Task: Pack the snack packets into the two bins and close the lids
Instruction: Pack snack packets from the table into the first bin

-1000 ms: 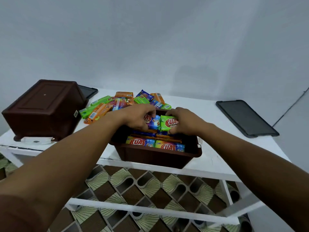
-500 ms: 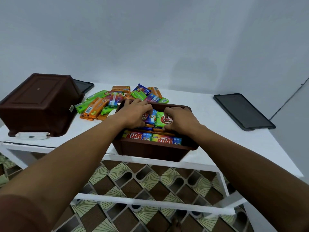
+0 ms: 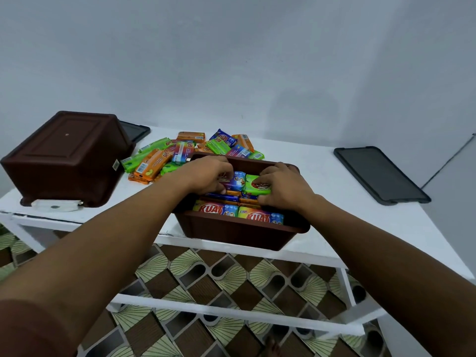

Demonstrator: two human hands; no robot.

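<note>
Has both hands down in the open brown bin [image 3: 239,233], set at the near edge of the white table [image 3: 334,202], long axis left to right with the right end a little nearer. Grips the left end of a blue packet [image 3: 235,180] with the left hand [image 3: 208,173], fingers bent over it. Clamps the right hand [image 3: 280,186] on a green packet [image 3: 253,188] just to the right, fingers curled over the far edge and thumb at the near edge. Holds the two end to end and touching, long axes left to right along the bin, printed faces tilted up toward the near side.

Just below them, edges of more stacked packets in orange and blue. Along the bin's near wall, two KUAT packets [image 3: 215,210] standing on their long edges, end to end, faces toward the near side, lettering running left to right.

Beyond the bin's far-left corner, a loose pile of packets [image 3: 180,153] on the table, green, orange and blue, long axes at mixed angles.

At the table's left end, a second brown bin [image 3: 67,155] upside down, base up, with a white object [image 3: 55,204] under its near rim. Behind it, the corner of a dark lid [image 3: 135,131]. Well to the right, apart from both bins, another lid [image 3: 378,173] lying flat, long axis from far left to near right. Under the table, patterned floor tiles [image 3: 206,279].
</note>
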